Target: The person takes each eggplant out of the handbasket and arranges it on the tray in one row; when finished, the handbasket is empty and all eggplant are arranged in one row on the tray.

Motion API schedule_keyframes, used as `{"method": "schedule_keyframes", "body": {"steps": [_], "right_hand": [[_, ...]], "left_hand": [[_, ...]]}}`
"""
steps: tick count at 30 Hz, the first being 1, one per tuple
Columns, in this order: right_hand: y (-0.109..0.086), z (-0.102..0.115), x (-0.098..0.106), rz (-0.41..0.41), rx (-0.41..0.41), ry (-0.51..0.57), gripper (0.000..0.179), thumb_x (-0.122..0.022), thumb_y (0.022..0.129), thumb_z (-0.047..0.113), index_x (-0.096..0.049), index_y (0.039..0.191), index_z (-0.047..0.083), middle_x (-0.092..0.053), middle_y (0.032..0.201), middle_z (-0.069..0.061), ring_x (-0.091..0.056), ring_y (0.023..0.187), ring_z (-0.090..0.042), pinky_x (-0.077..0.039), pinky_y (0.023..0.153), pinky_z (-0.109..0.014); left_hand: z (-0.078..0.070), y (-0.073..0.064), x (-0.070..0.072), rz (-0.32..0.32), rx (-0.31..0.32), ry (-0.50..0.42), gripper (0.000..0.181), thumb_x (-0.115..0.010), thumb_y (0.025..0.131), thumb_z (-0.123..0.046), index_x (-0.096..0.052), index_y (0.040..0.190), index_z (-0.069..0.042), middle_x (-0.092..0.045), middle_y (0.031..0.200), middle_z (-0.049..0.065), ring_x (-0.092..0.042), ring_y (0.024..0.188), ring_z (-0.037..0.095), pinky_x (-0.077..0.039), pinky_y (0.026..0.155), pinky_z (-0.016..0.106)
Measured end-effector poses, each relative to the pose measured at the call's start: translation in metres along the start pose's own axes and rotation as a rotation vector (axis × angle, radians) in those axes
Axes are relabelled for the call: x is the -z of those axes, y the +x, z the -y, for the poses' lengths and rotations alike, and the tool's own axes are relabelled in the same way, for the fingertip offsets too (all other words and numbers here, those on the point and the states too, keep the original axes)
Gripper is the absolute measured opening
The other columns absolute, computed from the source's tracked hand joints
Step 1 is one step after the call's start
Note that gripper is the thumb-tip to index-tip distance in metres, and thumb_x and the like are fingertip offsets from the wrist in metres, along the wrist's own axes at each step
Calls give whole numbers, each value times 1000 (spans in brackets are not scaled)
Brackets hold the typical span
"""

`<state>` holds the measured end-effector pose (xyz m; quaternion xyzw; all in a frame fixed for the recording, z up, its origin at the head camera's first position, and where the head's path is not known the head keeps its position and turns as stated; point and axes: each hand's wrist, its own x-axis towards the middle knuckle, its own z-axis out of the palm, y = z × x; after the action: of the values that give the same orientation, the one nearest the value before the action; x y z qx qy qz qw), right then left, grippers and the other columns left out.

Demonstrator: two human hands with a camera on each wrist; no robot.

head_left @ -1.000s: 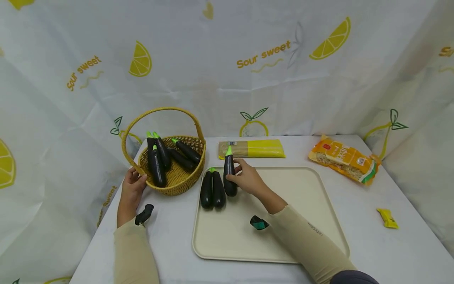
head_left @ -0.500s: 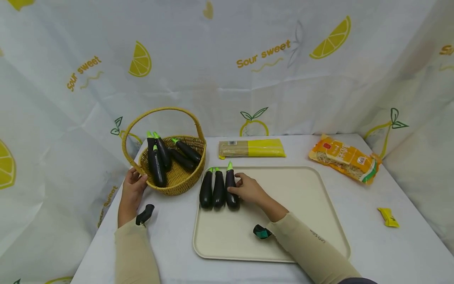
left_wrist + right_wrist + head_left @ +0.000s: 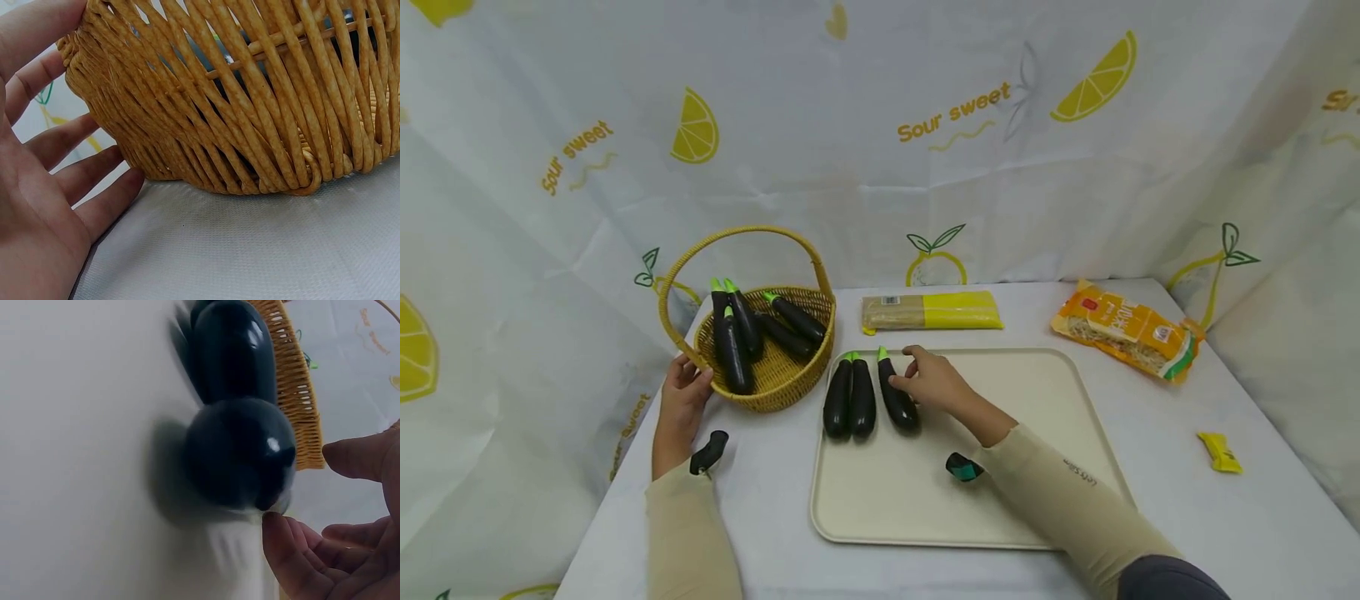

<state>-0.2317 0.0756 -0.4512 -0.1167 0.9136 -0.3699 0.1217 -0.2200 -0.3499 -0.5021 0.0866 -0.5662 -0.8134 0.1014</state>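
Right forearm angled across the tray [image 3: 1030,379], right hand [image 3: 940,383] with thumb and fingers parted, a fingertip at the eggplant [image 3: 898,402] without gripping it; the eggplant lies aslant, stem at the tray's far rim, just right of two paired eggplants [image 3: 862,404]; left hand [image 3: 687,402], fingers extended and spread, touches the basket [image 3: 775,401]; bare tray surface lies toward the right and near edges.

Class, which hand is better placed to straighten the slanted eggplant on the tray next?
Probably the right hand: it is over the tray, right at the slanted eggplant. The left hand is at the side of the basket, with two other eggplants lying between it and the slanted one.
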Motion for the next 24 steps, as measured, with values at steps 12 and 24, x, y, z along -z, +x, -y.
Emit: {"method": "schedule_keyframes", "body": {"steps": [12, 24], "right_hand": [[54, 101, -28, 53, 243, -85, 58, -66, 93, 33, -46, 141, 7, -63, 98, -1, -59, 76, -12, -48, 67, -30], [104, 182, -126, 29, 134, -83, 66, -66, 91, 45, -43, 142, 11, -58, 128, -5, -57, 112, -16, -48, 89, -31]], "left_hand": [[0, -1, -1, -3, -12, 19, 43, -63, 92, 2, -49, 128, -18, -44, 136, 4, -46, 119, 17, -44, 91, 24], [4, -1, 0, 12, -42, -3, 38, -59, 93, 5, -51, 123, -18, -47, 131, 4, -49, 114, 17, -46, 89, 25]]}}
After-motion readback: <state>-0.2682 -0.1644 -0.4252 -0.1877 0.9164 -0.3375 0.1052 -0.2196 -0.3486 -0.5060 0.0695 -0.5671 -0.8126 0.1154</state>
